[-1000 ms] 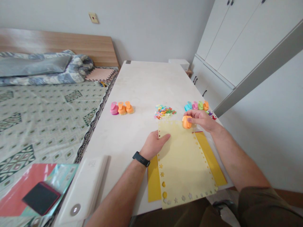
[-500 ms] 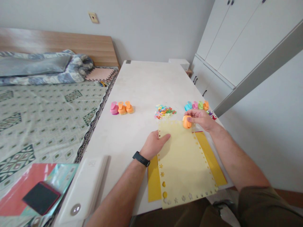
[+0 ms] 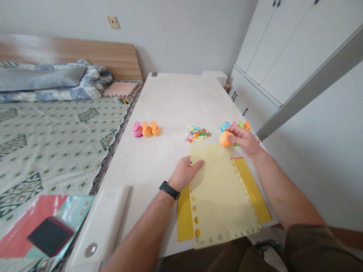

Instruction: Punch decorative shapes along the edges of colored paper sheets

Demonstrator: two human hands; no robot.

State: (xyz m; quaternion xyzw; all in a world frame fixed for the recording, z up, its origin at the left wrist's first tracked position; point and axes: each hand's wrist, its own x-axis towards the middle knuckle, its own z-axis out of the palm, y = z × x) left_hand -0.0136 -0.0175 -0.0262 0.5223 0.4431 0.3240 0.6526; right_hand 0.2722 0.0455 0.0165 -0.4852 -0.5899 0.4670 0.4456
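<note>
My left hand (image 3: 185, 172) grips the left edge of a pale yellow sheet of paper (image 3: 219, 189), thumb on top and fingers underneath. Small shapes such as flowers and dots are cut along the sheet's edges. Darker yellow card (image 3: 255, 189) lies beneath it. In my right hand (image 3: 244, 139) is an orange craft punch (image 3: 226, 139), pinched between thumb and fingers just above the sheet's far right corner. A pile of colourful paper cut-outs (image 3: 197, 133) sits beyond the sheet's far edge.
One pink and two orange punches (image 3: 146, 129) stand left on the white table (image 3: 181, 98). More coloured punches (image 3: 234, 125) are behind my right hand. At the near left lie a white device (image 3: 99, 226) and a dark pad (image 3: 50, 237). A bed (image 3: 56, 139) borders the table.
My right hand has lifted the orange punch up and away from the sheet's far edge, tilting it. My left hand stays on the paper.
</note>
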